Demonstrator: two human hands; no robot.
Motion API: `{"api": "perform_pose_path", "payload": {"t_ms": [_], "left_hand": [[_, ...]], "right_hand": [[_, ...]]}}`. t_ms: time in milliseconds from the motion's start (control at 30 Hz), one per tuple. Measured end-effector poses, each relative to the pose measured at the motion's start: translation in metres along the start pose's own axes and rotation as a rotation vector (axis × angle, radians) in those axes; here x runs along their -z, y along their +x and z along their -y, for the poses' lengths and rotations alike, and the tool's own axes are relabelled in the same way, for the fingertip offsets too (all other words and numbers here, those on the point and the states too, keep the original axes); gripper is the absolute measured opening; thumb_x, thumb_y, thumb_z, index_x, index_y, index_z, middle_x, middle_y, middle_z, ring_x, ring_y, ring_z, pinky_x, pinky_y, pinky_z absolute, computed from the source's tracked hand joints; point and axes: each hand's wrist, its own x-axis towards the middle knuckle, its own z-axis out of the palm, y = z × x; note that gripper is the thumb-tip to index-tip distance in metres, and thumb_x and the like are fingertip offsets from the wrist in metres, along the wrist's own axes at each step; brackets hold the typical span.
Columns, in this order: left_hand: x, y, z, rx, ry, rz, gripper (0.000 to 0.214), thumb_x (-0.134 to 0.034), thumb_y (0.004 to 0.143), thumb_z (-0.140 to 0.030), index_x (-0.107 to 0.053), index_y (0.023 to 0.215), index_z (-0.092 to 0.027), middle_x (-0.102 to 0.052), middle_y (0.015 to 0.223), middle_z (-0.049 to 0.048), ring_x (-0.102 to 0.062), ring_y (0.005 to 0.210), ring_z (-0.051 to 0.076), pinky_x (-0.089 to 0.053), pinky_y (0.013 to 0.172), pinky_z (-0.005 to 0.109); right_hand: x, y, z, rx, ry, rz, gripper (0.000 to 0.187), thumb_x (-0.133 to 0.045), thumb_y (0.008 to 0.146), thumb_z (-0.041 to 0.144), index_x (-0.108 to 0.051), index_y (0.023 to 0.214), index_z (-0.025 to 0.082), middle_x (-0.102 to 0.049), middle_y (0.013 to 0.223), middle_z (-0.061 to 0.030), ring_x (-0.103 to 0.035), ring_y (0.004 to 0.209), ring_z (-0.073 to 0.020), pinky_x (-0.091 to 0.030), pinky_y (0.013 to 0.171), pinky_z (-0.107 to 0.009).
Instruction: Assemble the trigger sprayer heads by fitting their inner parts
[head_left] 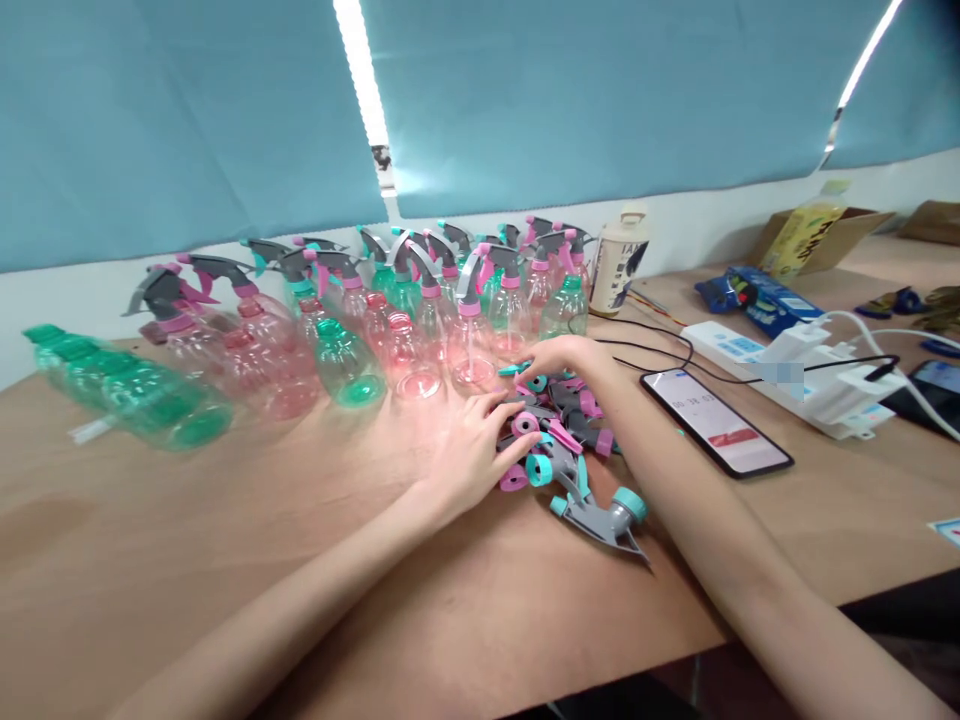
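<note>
A pile of loose spray heads (570, 415), grey with pink or turquoise collars, lies on the table between my hands. My left hand (480, 445) rests against the pile's left side, fingers apart and touching the nearest heads. From behind, my right hand (559, 360) arches over the far edge of the pile, its fingers stretched down to the left and partly hidden. Closest to me lies a grey spray head with a turquoise collar (611, 515). Beyond my hands stands a clear bottle with a spray head fitted (472, 340).
Several fitted spray bottles (345, 290) stand along the wall. Green bottles (127, 385) lie at left; an upright green bottle (349, 365) stands nearby. Right of my arm are a phone (716, 420), a white power strip (795, 375) with cables, a cream bottle (619, 262) and a blue packet (772, 300).
</note>
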Motion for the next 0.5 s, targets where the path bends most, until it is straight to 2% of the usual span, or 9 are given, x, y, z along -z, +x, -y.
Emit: {"api": "perform_pose_path", "payload": {"t_ms": [133, 267, 500], "left_hand": [[-0.005, -0.006, 0.005, 0.048, -0.050, 0.015, 0.031, -0.053, 0.090, -0.036, -0.058, 0.116, -0.020, -0.058, 0.120, 0.0093, -0.055, 0.114, 0.024, -0.046, 0.097, 0.043], [-0.008, -0.009, 0.007, 0.045, -0.090, -0.002, 0.030, -0.054, 0.090, -0.035, -0.057, 0.116, -0.020, -0.058, 0.119, 0.0101, -0.057, 0.112, 0.024, -0.049, 0.094, 0.043], [-0.011, -0.011, 0.011, 0.028, -0.196, -0.034, 0.030, -0.059, 0.088, -0.035, -0.057, 0.113, -0.019, -0.058, 0.113, 0.0083, -0.059, 0.107, 0.022, -0.053, 0.089, 0.040]], "right_hand": [[0.001, 0.001, -0.001, 0.014, 0.017, 0.096, 0.031, -0.054, 0.091, 0.036, -0.058, 0.116, 0.019, -0.058, 0.121, -0.0079, -0.059, 0.102, -0.0218, -0.051, 0.084, -0.039], [0.002, 0.004, -0.003, -0.003, -0.009, 0.096, 0.036, -0.055, 0.086, 0.044, -0.065, 0.112, 0.021, -0.062, 0.122, -0.0071, -0.058, 0.108, -0.0262, -0.047, 0.081, -0.030], [0.002, 0.006, 0.009, 0.034, -0.051, 0.102, 0.043, -0.056, 0.080, 0.050, -0.072, 0.104, 0.018, -0.069, 0.109, -0.0097, -0.062, 0.099, -0.0278, -0.045, 0.075, -0.031]]}}
